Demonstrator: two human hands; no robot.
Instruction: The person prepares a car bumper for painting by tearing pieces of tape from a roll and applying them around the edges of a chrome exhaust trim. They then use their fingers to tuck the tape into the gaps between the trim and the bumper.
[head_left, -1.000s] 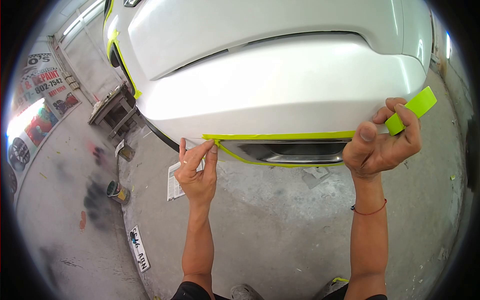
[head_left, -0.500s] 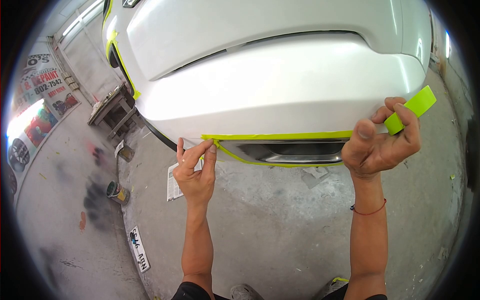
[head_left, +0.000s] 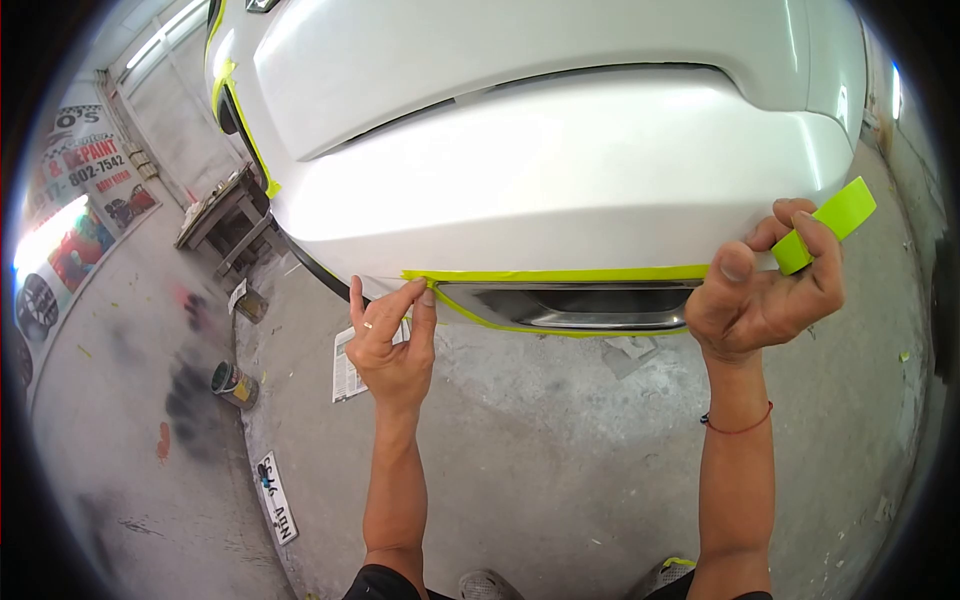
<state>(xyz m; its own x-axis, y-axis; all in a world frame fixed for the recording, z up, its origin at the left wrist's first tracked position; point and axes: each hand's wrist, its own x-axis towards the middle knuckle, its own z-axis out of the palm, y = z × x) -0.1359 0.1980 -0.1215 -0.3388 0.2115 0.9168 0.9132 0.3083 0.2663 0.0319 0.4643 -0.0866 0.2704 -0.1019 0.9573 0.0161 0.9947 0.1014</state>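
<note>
A strip of yellow-green tape (head_left: pixel 560 274) runs along the top edge of a dark, chrome-edged recess (head_left: pixel 600 305) in the white car bumper (head_left: pixel 480 220). More tape follows the recess's lower edge. At the strip's left end, my left hand (head_left: pixel 393 335) pinches the tape between thumb and index finger against the bumper. Beyond the recess's right end, my right hand (head_left: pixel 765 285) has its fingers curled round the yellow-green tape roll (head_left: pixel 826 225), which sticks out up and to the right.
A wooden stand (head_left: pixel 230 215) is by the left wall. Cans (head_left: pixel 235 385) and a licence plate (head_left: pixel 278 498) are at the wall's base. Newspaper (head_left: pixel 348 372) lies on the floor under the bumper. My shoes show at the bottom edge.
The tape roll and the fingers of my right hand have shifted very slightly. My left hand stays at the tape's left end.
</note>
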